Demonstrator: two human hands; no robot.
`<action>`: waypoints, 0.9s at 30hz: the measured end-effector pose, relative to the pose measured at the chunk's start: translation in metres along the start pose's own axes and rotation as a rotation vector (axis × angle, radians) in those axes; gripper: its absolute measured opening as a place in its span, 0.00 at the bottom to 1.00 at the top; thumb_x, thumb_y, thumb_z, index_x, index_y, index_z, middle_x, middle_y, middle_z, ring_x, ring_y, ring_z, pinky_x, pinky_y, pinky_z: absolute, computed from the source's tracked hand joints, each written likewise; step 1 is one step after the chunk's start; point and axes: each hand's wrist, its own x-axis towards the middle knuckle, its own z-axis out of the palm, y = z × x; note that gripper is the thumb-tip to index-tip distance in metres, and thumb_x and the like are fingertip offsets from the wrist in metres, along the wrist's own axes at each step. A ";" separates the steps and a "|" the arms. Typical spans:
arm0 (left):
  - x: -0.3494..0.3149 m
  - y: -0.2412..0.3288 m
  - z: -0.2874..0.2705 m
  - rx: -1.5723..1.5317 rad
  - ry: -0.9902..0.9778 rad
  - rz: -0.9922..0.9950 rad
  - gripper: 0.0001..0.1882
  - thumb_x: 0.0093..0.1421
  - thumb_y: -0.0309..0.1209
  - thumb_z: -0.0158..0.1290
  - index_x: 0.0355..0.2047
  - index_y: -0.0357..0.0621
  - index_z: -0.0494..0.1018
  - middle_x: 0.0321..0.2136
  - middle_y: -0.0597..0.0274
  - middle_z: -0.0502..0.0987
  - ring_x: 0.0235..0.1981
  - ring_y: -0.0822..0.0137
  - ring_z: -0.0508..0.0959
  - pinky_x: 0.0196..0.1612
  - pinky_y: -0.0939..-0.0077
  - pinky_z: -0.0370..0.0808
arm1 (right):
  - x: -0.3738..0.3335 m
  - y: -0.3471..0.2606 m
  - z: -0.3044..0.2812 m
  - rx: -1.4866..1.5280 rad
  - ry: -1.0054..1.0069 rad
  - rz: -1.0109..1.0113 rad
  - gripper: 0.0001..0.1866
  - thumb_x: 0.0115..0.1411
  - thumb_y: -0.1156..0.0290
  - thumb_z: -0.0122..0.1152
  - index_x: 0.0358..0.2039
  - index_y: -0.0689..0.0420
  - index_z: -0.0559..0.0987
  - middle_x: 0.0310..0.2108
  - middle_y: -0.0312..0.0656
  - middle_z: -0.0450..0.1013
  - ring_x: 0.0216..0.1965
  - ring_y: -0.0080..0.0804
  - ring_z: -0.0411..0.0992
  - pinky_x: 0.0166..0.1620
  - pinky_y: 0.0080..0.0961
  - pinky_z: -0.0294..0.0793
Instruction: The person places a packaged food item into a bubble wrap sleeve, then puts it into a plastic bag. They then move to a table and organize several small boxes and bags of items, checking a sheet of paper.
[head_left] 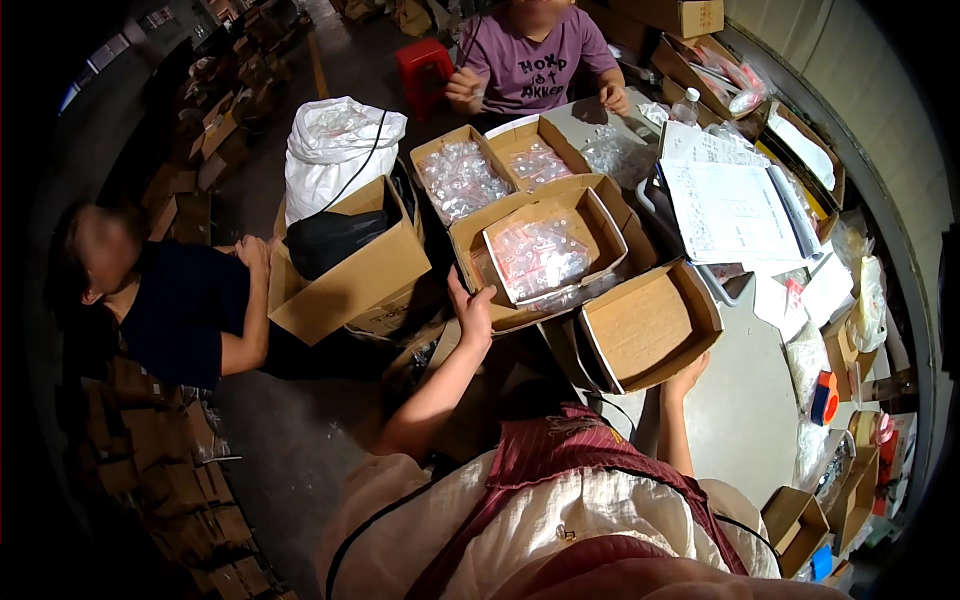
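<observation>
Brown corrugated cardboard — an empty shallow carton tray tilts up off the grey tabletop, long axis running lower-left to upper-right. The right hand grips its near edge; the left hand clasps the bag-filled open cardboard box, fingers probably curled. Warehouse floor, stacked cartons around.

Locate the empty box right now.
Head view, centre-right: the empty box sits tilted at the table edge, right hand under its near corner, just right of the bag-filled box the left hand touches.
</observation>
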 end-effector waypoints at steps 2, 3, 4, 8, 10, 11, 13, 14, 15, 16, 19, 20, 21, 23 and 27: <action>0.000 0.000 0.000 -0.008 -0.004 -0.005 0.41 0.54 0.17 0.50 0.69 0.39 0.50 0.63 0.51 0.64 0.63 0.58 0.64 0.67 0.68 0.57 | -0.001 -0.003 0.001 0.014 0.050 0.027 0.22 0.67 0.66 0.46 0.58 0.63 0.70 0.57 0.51 0.68 0.64 0.56 0.58 0.71 0.50 0.47; 0.000 0.000 0.000 0.012 0.001 -0.003 0.42 0.54 0.17 0.50 0.69 0.39 0.50 0.62 0.51 0.64 0.63 0.58 0.64 0.67 0.68 0.57 | -0.001 -0.004 0.000 0.013 0.051 0.030 0.22 0.67 0.66 0.46 0.58 0.63 0.70 0.57 0.51 0.68 0.64 0.56 0.58 0.71 0.50 0.47; 0.001 0.000 -0.001 0.032 0.008 0.001 0.42 0.54 0.18 0.50 0.69 0.39 0.49 0.62 0.51 0.64 0.63 0.58 0.64 0.67 0.68 0.57 | 0.001 -0.010 -0.004 0.000 0.027 -0.001 0.22 0.67 0.66 0.47 0.58 0.63 0.70 0.58 0.51 0.68 0.64 0.55 0.59 0.71 0.50 0.47; 0.005 -0.008 -0.010 0.072 0.000 -0.011 0.45 0.53 0.21 0.54 0.70 0.38 0.48 0.65 0.49 0.55 0.66 0.55 0.59 0.69 0.65 0.54 | 0.002 -0.019 -0.007 0.006 0.004 -0.017 0.23 0.66 0.66 0.48 0.58 0.63 0.70 0.58 0.50 0.68 0.63 0.52 0.59 0.71 0.49 0.48; 0.004 -0.007 -0.009 0.057 -0.011 -0.016 0.45 0.53 0.21 0.55 0.70 0.37 0.49 0.65 0.48 0.55 0.66 0.55 0.59 0.68 0.64 0.54 | 0.002 -0.013 -0.004 -0.006 0.018 -0.017 0.23 0.66 0.66 0.48 0.58 0.63 0.70 0.58 0.50 0.68 0.63 0.52 0.59 0.71 0.49 0.48; 0.004 -0.007 -0.009 0.058 -0.014 -0.018 0.45 0.53 0.21 0.55 0.70 0.37 0.49 0.65 0.48 0.55 0.66 0.55 0.59 0.68 0.64 0.54 | 0.001 -0.010 -0.003 -0.016 0.030 -0.021 0.23 0.66 0.66 0.48 0.58 0.63 0.70 0.58 0.51 0.68 0.64 0.53 0.59 0.71 0.49 0.48; 0.004 -0.007 -0.009 0.077 0.000 -0.016 0.45 0.52 0.21 0.55 0.70 0.38 0.49 0.65 0.49 0.55 0.65 0.55 0.59 0.68 0.64 0.55 | 0.000 -0.005 0.000 -0.035 0.027 -0.020 0.23 0.66 0.66 0.48 0.58 0.64 0.69 0.58 0.51 0.68 0.64 0.53 0.59 0.71 0.49 0.47; 0.004 -0.007 -0.009 0.078 -0.001 -0.017 0.45 0.52 0.21 0.55 0.70 0.38 0.49 0.65 0.49 0.55 0.65 0.55 0.59 0.68 0.64 0.55 | 0.000 -0.003 0.001 -0.052 0.024 -0.022 0.23 0.66 0.66 0.48 0.58 0.64 0.69 0.58 0.51 0.68 0.64 0.53 0.59 0.71 0.49 0.47; 0.004 -0.007 -0.009 0.061 -0.004 -0.016 0.44 0.52 0.20 0.54 0.70 0.38 0.49 0.65 0.49 0.55 0.65 0.55 0.59 0.68 0.65 0.55 | 0.000 -0.001 0.002 -0.053 0.024 -0.020 0.23 0.66 0.66 0.48 0.58 0.64 0.69 0.58 0.51 0.68 0.64 0.53 0.59 0.71 0.49 0.47; 0.004 -0.007 -0.008 0.044 -0.009 -0.017 0.44 0.52 0.20 0.54 0.70 0.38 0.50 0.65 0.49 0.55 0.65 0.55 0.59 0.68 0.65 0.55 | 0.000 0.001 0.002 -0.046 0.029 -0.020 0.23 0.66 0.66 0.48 0.58 0.64 0.69 0.58 0.51 0.67 0.64 0.53 0.59 0.71 0.49 0.47; 0.003 -0.006 -0.006 0.105 0.001 0.021 0.41 0.55 0.19 0.50 0.69 0.39 0.50 0.62 0.51 0.65 0.61 0.58 0.65 0.65 0.68 0.58 | 0.001 0.002 0.001 -0.035 0.016 -0.015 0.23 0.66 0.66 0.47 0.58 0.63 0.69 0.58 0.51 0.67 0.64 0.54 0.59 0.71 0.49 0.47; 0.003 -0.006 -0.006 0.107 0.001 0.019 0.41 0.55 0.19 0.50 0.69 0.39 0.50 0.62 0.51 0.65 0.61 0.58 0.65 0.65 0.68 0.58 | 0.002 0.001 0.001 -0.029 -0.003 -0.014 0.23 0.66 0.66 0.47 0.59 0.63 0.69 0.58 0.52 0.67 0.64 0.54 0.59 0.71 0.49 0.47; 0.003 -0.005 -0.006 0.097 0.005 0.020 0.41 0.55 0.19 0.50 0.69 0.39 0.50 0.62 0.51 0.64 0.62 0.58 0.65 0.65 0.68 0.58 | 0.002 -0.001 0.001 -0.030 -0.005 -0.012 0.23 0.66 0.66 0.47 0.59 0.63 0.69 0.58 0.52 0.67 0.64 0.54 0.59 0.71 0.49 0.47; 0.002 -0.003 -0.005 0.088 0.003 0.019 0.41 0.55 0.20 0.50 0.69 0.38 0.50 0.62 0.51 0.64 0.62 0.58 0.65 0.65 0.68 0.58 | 0.002 -0.001 0.001 -0.026 0.014 -0.012 0.23 0.66 0.66 0.47 0.59 0.62 0.69 0.58 0.52 0.67 0.63 0.53 0.60 0.71 0.49 0.47; 0.002 -0.002 -0.005 0.102 0.007 0.013 0.41 0.55 0.20 0.51 0.69 0.38 0.49 0.62 0.51 0.64 0.62 0.58 0.65 0.66 0.68 0.58 | 0.004 -0.009 -0.003 -0.051 0.010 -0.048 0.23 0.66 0.65 0.47 0.58 0.62 0.70 0.58 0.51 0.68 0.63 0.53 0.60 0.71 0.49 0.48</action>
